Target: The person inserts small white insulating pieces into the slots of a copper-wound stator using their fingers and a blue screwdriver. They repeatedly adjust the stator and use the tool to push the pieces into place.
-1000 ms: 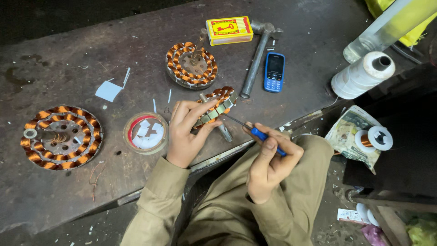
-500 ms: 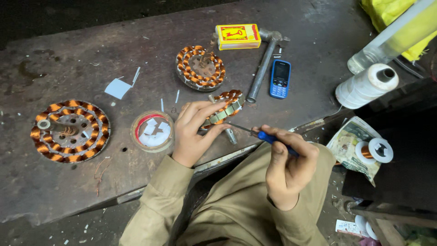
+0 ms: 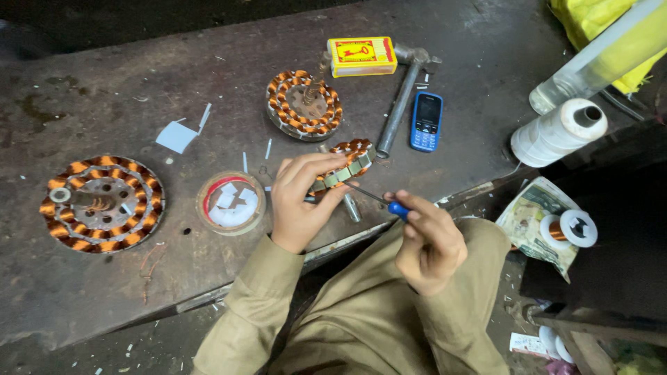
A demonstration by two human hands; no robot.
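Observation:
My left hand (image 3: 300, 201) grips a small round stator (image 3: 347, 163) wound with copper wire, tilted on edge over the near side of the dark workbench (image 3: 90, 83). My right hand (image 3: 429, 243) holds a blue-handled screwdriver (image 3: 398, 209) whose thin shaft points left, its tip against the stator. Both hands hover above my lap in olive sleeves.
A large copper-wound stator (image 3: 102, 203) lies at the left, another (image 3: 304, 104) at the centre back. A round lid with white scraps (image 3: 230, 202), a yellow matchbox (image 3: 361, 55), a hammer (image 3: 399, 104), a blue phone (image 3: 426, 121), a white thread spool (image 3: 559, 130) and a copper wire reel (image 3: 568, 229) surround them.
The view has shifted slightly. My hands stay on the stator and screwdriver, with the right hand dropping a little lower and right.

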